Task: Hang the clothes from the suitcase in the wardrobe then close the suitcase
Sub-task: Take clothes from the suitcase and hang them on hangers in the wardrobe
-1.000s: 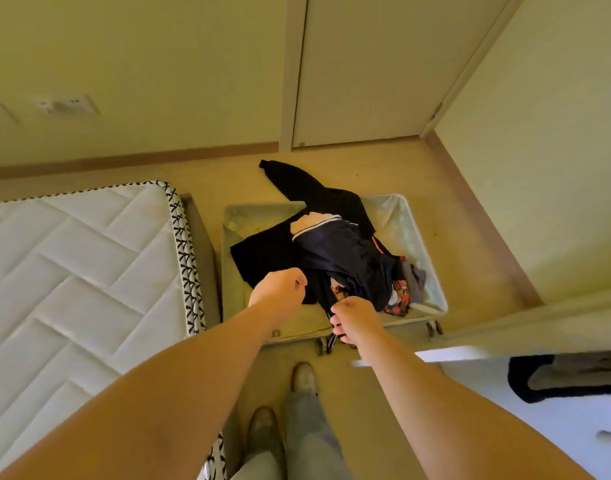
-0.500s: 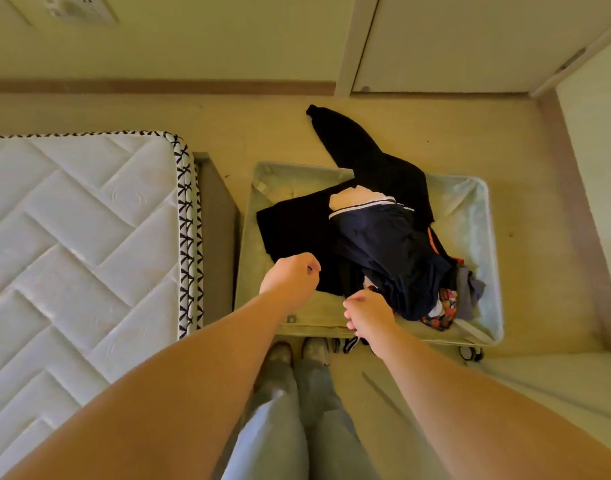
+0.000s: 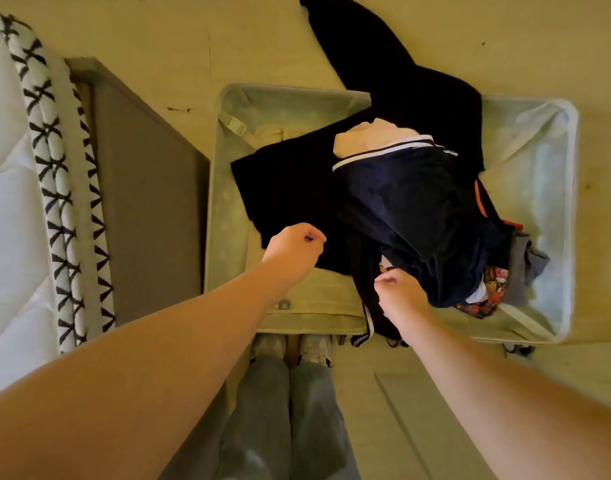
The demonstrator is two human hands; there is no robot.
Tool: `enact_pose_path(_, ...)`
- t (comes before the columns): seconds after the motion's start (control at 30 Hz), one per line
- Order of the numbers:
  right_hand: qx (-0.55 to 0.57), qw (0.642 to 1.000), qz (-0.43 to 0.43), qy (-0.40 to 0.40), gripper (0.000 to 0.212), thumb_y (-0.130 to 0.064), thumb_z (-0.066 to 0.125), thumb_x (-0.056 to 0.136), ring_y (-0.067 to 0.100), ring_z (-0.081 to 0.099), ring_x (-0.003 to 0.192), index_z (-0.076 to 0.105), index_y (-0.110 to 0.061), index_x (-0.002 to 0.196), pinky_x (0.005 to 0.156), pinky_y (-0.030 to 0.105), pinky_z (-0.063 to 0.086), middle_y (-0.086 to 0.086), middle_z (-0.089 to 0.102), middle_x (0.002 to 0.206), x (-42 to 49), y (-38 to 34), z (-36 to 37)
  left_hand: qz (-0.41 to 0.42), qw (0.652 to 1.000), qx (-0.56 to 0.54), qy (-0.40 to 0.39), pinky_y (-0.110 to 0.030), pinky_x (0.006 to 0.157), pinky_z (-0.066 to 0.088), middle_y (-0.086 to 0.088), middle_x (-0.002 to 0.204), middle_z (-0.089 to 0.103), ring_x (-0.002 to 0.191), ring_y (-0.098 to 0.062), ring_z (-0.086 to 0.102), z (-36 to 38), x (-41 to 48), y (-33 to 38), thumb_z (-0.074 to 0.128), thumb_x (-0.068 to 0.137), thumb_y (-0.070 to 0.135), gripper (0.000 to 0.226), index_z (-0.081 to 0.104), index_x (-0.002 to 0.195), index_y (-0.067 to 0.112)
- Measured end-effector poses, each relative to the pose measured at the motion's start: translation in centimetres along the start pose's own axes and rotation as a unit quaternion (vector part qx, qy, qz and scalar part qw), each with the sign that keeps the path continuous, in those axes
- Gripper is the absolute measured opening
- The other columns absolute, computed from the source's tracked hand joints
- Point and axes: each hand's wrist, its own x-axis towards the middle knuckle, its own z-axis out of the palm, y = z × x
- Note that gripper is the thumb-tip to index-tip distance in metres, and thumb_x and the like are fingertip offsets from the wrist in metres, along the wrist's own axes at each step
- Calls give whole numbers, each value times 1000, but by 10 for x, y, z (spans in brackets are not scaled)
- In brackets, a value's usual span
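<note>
An open pale suitcase (image 3: 539, 140) lies on the floor in front of my feet. A flat black garment (image 3: 290, 188) is spread over its left half, and a black sleeve trails out over the far rim. A navy jacket (image 3: 411, 209) with white-striped trim is heaped in the middle, over a white item and a colourful patterned piece (image 3: 491, 289). My left hand (image 3: 293, 251) is curled, gripping the near edge of the black garment. My right hand (image 3: 401, 292) is curled round the near part of the navy jacket, whose striped hem hangs over the suitcase's front wall.
A white quilted mattress (image 3: 16, 202) with black cross trim lies on the left, on a grey bed base (image 3: 144, 188) that almost touches the suitcase. Bare floor runs beyond the suitcase and to its right. My shoes (image 3: 290, 348) stand against the suitcase's front wall.
My view has tilted down and closer over the suitcase; the wall and door have left the frame. Both hands stay curled at the near edges of the clothes.
</note>
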Motion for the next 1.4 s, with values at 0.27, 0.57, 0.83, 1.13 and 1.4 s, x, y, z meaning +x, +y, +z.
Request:
enact_pose_path(0.27, -86, 994, -23, 67, 23, -16, 45, 93, 35, 54, 106, 67, -18, 102, 81, 36, 46, 12, 47, 130, 93, 34, 1, -46, 998, 18, -40, -24, 66, 50, 1, 98, 66, 90, -19, 65, 64, 71, -36, 44, 93, 18, 24, 57, 77, 31)
enact_pose_path(0.57, -302, 952, 37, 17, 49, -20, 38, 98, 33, 18, 139, 27, -19, 145, 110, 46, 22, -6, -4, 159, 146, 53, -3, -69, 991, 98, -54, -33, 86, 51, -4, 108, 64, 100, -23, 63, 83, 101, -60, 47, 92, 15, 17, 61, 93, 23)
enact_pose_path(0.83, -166, 982, -92, -14, 46, -39, 49, 94, 31, 52, 118, 53, -10, 128, 102, 44, 39, 9, 54, 130, 120, 47, -4, -98, 988, 104, -51, -31, 80, 50, -6, 107, 63, 99, -21, 61, 71, 88, -58, 46, 95, 18, 15, 60, 102, 18)
enact_pose_path(1.13, 168, 926, -90, -327, 15, -11, 57, 89, 20, 53, 76, 70, -4, 88, 72, 27, 45, 14, 60, 80, 32, -5, 43, -234, 922, -307, -34, -29, 61, 51, -14, 100, 62, 74, -23, 60, 69, 73, -38, 56, 89, 11, 25, 56, 114, 9)
enact_pose_path(1.4, 361, 925, 95, 72, 50, -34, 64, 86, 25, 50, 114, 46, -16, 128, 97, 35, 40, 6, 52, 126, 71, 24, 33, -276, 910, -278, -139, -15, 40, 39, 0, 46, 58, 35, -12, 53, 54, 48, -39, 46, 93, 27, 31, 56, 66, 15)
